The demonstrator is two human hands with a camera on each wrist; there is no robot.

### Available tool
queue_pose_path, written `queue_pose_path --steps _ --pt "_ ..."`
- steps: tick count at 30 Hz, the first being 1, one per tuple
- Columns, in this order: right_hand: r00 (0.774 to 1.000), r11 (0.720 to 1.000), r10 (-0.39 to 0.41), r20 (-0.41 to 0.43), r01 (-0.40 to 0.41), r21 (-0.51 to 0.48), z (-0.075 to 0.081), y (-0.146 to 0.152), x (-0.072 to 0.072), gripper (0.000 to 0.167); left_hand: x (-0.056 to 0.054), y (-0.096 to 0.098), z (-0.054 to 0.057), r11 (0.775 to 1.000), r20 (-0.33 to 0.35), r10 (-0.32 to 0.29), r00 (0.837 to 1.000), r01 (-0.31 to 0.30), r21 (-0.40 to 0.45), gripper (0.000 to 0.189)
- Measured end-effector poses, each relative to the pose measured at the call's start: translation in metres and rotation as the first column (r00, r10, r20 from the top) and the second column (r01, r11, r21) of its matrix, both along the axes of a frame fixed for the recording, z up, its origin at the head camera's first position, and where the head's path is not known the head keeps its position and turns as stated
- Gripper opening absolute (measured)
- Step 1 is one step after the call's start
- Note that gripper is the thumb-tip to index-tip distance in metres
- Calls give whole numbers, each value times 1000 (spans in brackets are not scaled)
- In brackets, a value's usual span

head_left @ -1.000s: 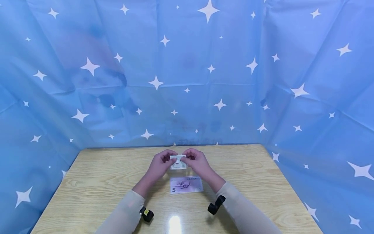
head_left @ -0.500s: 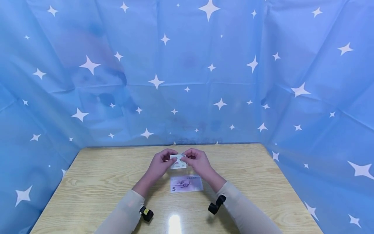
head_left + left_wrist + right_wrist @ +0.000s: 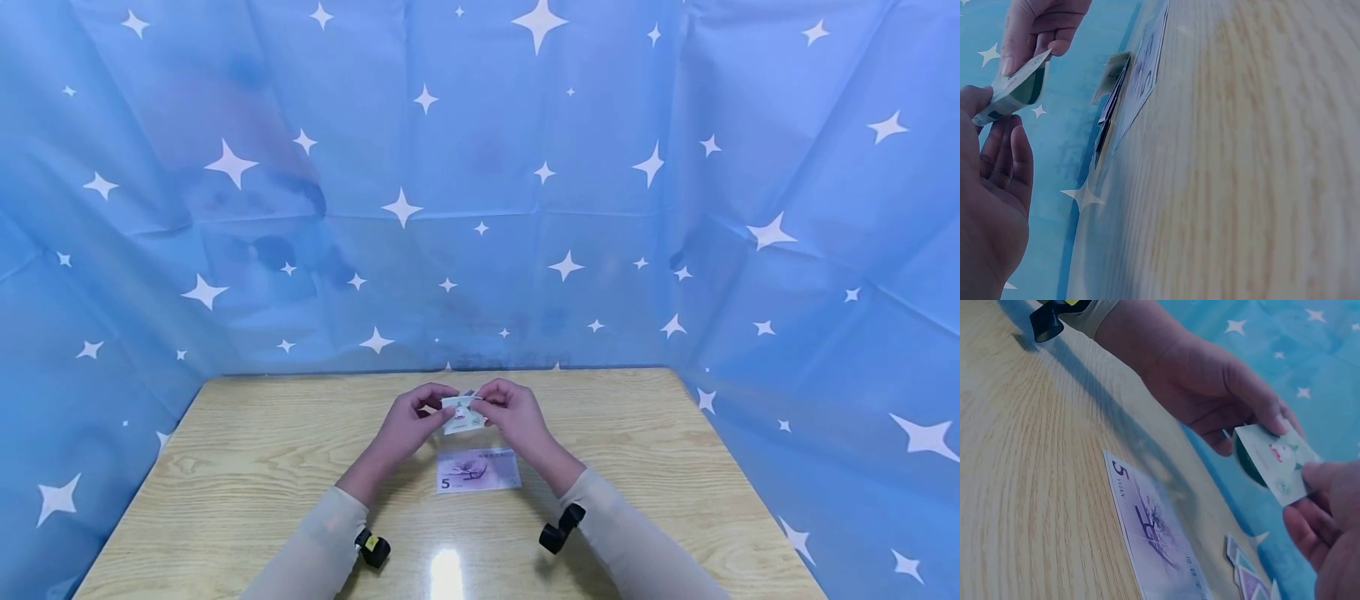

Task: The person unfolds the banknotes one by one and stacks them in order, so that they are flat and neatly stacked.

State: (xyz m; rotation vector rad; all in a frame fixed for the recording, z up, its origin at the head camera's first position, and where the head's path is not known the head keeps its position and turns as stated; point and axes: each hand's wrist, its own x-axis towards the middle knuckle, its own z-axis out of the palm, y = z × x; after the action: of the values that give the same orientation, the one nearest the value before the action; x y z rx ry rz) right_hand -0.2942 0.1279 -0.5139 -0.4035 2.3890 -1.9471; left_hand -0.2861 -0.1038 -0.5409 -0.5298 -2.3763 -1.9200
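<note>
A pale green folded banknote (image 3: 463, 414) with a small pinkish-red print is up off the table between both hands. My left hand (image 3: 408, 423) pinches its left side, thumb on the near face. At the other side, the thumb and fingers of my right hand (image 3: 516, 417) grip it. The left wrist view shows the folded banknote (image 3: 1013, 90) bent over, its darker green inner side curving round. In the right wrist view its front layer (image 3: 1275, 459) lies flat, and dark green shows behind. A purple banknote (image 3: 478, 472) marked 5 lies flat on the table, nearer the body.
Beyond the purple banknote, small folded papers (image 3: 1249, 575) in purple and teal lie on the wood-grain table (image 3: 262, 467). A blue star-printed curtain (image 3: 480, 183) hangs behind the table and along both sides.
Both hands and the folded banknote have shifted slightly right, and the banknote has tilted a little. The purple banknote stays in place.
</note>
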Motion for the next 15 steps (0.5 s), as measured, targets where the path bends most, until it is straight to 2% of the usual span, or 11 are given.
queue_pose_path --steps 8,15 --pt "1000 999 -17 17 16 42 5 4 7 5 1 0 2 999 -35 -15 999 13 -50 31" --pt "999 1000 13 43 -13 20 6 9 9 5 1 -1 0 996 -47 -30 998 26 -80 34"
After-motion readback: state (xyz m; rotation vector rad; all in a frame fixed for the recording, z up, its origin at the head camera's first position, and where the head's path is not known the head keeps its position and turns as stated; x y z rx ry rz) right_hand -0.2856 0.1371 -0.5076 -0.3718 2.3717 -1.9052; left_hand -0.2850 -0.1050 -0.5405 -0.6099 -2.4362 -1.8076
